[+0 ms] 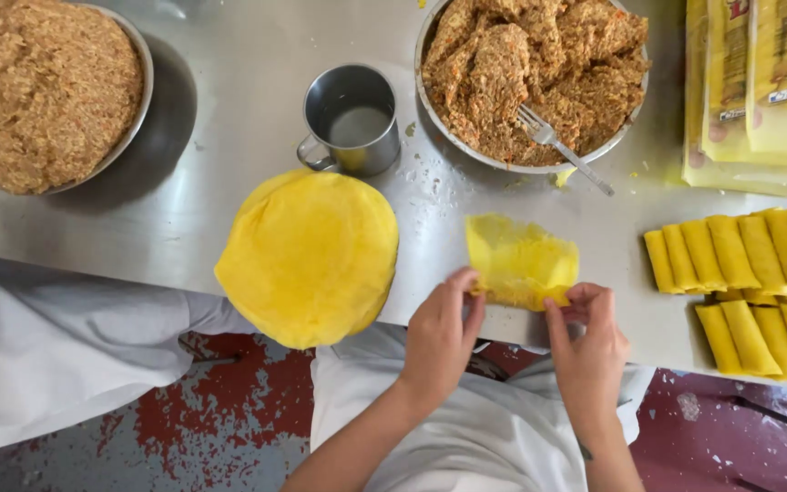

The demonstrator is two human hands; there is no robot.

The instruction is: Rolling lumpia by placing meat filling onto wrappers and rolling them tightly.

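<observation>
Far left there's a big metal bowl (143, 64) heaped with crumbly brown filling, cut off by the top and left edges of the view, and below it a white sleeve (56, 351) of someone else pokes in past the steel table (229, 100) edge. Next along, a metal mug (352, 118) sits just above a stack of round yellow wrappers (310, 257) that overhangs the table's near edge a bit. Then the action: the left hand (439, 333) and right hand (587, 339) each pinch a lower corner of a half-folded yellow wrapper (521, 260) lying right at the near edge, fingers curled onto it, thumbs underneath (can't see those well). Bare steel on both sides of it, so decent elbow room. Above it, a second bowl (430, 109) of filling with a fork (562, 146) resting in it. Far right, rows of finished yellow rolls (749, 269) run to the frame edge, with yellow packets (758, 91) above them.
</observation>
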